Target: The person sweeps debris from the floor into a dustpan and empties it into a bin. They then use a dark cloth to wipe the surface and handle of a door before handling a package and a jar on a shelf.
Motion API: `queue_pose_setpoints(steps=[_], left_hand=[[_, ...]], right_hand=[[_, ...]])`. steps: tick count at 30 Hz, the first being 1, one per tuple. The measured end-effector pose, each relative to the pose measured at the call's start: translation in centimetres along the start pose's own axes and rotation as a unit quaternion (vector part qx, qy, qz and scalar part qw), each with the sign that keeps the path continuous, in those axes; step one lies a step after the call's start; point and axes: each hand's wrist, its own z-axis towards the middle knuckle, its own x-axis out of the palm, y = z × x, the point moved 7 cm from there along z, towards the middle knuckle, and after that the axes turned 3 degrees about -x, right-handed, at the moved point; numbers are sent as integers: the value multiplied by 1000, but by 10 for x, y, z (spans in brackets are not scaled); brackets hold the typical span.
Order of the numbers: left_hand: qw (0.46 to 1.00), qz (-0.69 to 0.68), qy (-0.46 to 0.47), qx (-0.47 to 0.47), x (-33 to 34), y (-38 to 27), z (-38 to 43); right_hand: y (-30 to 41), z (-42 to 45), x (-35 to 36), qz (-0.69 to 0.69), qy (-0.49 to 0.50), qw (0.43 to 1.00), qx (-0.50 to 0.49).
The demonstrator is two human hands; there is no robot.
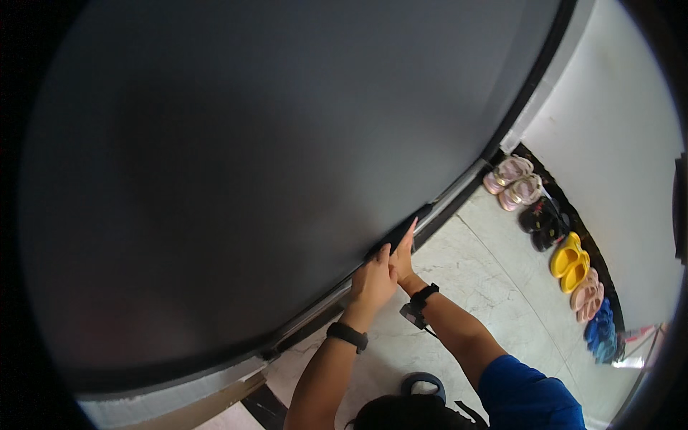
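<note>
A large dark grey door panel [258, 161] fills most of the view. At its edge is a long black fitting [403, 234], perhaps a handle or lock. My right hand [403, 260] lies along its outer side, one finger stretched towards its far end. My left hand [374, 277] is at the near end, its fingers overlapping my right hand. Some fingers of both hands are hidden, so a firm grip cannot be made out. Black bands circle both wrists, and a small device [414, 316] hangs at the right one.
A metal door frame or sill [322, 306] runs beneath the panel. Along the white wall [602, 118] stand pink shoes [518, 185], black shoes [543, 223], yellow clogs [570, 263], pink sandals [587, 295] and blue footwear [601, 330] on pale floor tiles [484, 279].
</note>
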Motion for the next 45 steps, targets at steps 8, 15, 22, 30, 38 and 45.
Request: queue_pose_setpoints(steps=[8, 15, 22, 30, 38, 45], left_hand=[[993, 88, -44, -68, -54, 2, -28], [968, -56, -242, 26, -150, -30, -79], [876, -121, -454, 112, -291, -66, -154], [811, -122, -460, 341, -449, -158, -224], [918, 24, -290, 270, -379, -107, -221], [959, 31, -159, 230, -309, -57, -210]], right_hand=[[49, -34, 28, 15, -12, 999, 44], [127, -22, 11, -88, -102, 990, -39], [322, 12, -3, -44, -194, 958, -209], [597, 48, -22, -83, -241, 921, -295], [505, 10, 17, -175, -157, 935, -265], [383, -34, 54, -238, -13, 959, -151]])
